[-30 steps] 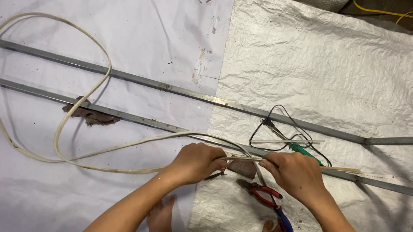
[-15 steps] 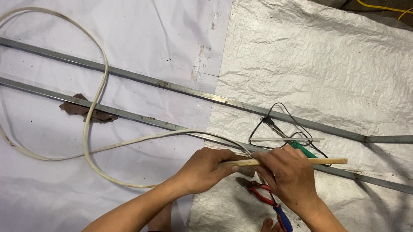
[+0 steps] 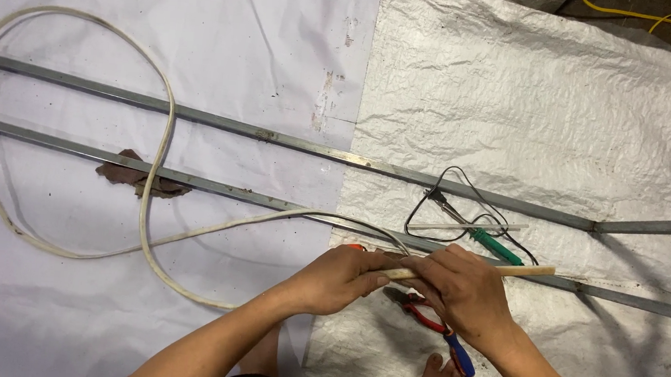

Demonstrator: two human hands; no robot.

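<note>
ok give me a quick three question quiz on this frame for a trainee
1. True or false: both hands grip the pale cable.
2. Which tool lies on the woven sheet just under the right hand? A) hammer B) red and blue handled pliers C) saw
3. Fill in: the green-handled tool lies beside a thin ___ wire.

Key
1. True: the left hand and the right hand both close on the pale cable, whose stiff end sticks out to the right.
2. B: the pliers lie on the woven sheet.
3. black: the green-handled tool lies by the black wire, close to a metal rail.
</note>
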